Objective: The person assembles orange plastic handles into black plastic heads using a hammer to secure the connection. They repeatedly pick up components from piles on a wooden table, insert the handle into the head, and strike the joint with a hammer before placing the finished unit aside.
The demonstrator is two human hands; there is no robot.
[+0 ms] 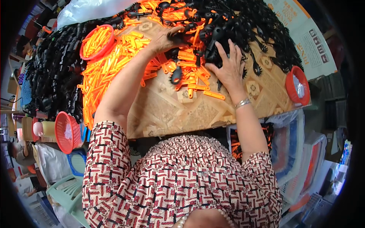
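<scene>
At the far middle of the table, my left hand point(165, 40) curls around some black toothed plastic parts point(177, 37), which partly hide its fingers. My right hand point(229, 70), a silver bracelet at its wrist, rests with spread fingers against the near edge of a heap of black plastic parts point(243, 22). Between the hands lie flat orange plastic strips point(189, 57), each with a small hole near an end. One black part with a rounded, toothed head point(176, 75) sits apart on the patterned tabletop point(167, 110). A larger pile of orange strips point(99, 83) spreads beneath and beside my left forearm.
A red basket point(112, 42) of orange strips stands on the left pile. Long stacked black parts point(53, 72) fill the far left. Another red basket point(293, 91) is at the right edge, and a third point(61, 131) stands beyond the left edge. Plastic crates point(289, 152) stand at lower right.
</scene>
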